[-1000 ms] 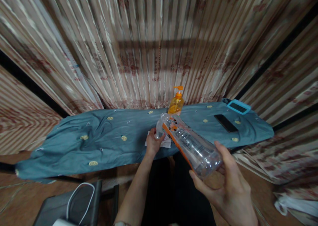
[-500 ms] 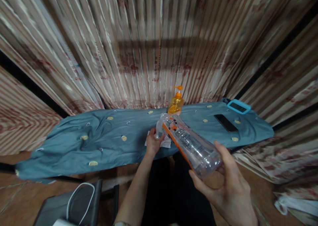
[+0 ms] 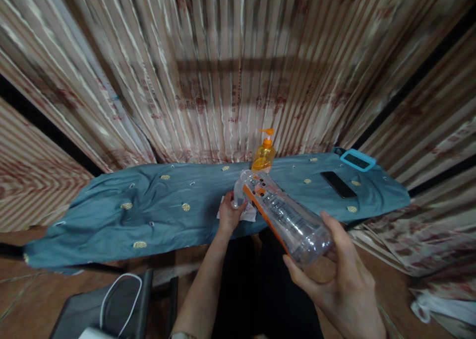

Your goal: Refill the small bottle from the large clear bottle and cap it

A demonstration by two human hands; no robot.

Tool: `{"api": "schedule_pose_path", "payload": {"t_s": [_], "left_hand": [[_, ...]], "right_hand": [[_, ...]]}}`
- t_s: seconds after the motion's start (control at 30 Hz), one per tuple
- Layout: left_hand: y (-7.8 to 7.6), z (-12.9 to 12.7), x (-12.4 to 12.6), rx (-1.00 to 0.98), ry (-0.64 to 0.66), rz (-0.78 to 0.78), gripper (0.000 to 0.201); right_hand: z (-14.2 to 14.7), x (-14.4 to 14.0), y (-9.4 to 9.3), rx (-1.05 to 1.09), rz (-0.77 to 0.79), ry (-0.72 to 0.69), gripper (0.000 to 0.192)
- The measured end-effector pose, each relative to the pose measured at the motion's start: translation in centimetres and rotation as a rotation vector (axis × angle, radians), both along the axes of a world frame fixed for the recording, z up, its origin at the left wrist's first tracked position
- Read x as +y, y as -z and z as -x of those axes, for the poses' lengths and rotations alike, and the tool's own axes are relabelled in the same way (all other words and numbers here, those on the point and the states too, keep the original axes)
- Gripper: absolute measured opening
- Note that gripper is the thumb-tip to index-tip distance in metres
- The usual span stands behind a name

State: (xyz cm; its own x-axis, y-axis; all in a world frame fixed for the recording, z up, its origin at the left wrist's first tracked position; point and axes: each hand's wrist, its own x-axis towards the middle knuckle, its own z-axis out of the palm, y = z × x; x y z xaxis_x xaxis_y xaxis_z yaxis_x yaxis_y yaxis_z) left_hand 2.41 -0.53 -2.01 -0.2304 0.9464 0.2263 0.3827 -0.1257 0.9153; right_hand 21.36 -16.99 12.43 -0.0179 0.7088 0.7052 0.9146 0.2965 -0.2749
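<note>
The right hand [image 3: 338, 284] grips the base of a clear bottle [image 3: 282, 215], tilted over the near edge of the surface [image 3: 148, 215]. The left hand [image 3: 228, 215] is closed around its neck, above a white tissue [image 3: 249, 215].

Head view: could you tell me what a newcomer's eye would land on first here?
First the clear plastic bottle, tilted across the middle, its base in the right hand and its neck at the left hand beside a white tissue. Behind it an orange pump bottle stands on the blue cloth.
</note>
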Motion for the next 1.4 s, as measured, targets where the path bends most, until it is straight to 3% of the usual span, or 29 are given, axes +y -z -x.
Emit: {"api": "schedule_pose_path", "payload": {"t_s": [1.4], "left_hand": [[0.41, 0.16, 0.19, -0.017, 0.0, -0.005, 0.035]], "right_hand": [[-0.03, 0.06, -0.12, -0.018, -0.012, -0.004, 0.078]]}}
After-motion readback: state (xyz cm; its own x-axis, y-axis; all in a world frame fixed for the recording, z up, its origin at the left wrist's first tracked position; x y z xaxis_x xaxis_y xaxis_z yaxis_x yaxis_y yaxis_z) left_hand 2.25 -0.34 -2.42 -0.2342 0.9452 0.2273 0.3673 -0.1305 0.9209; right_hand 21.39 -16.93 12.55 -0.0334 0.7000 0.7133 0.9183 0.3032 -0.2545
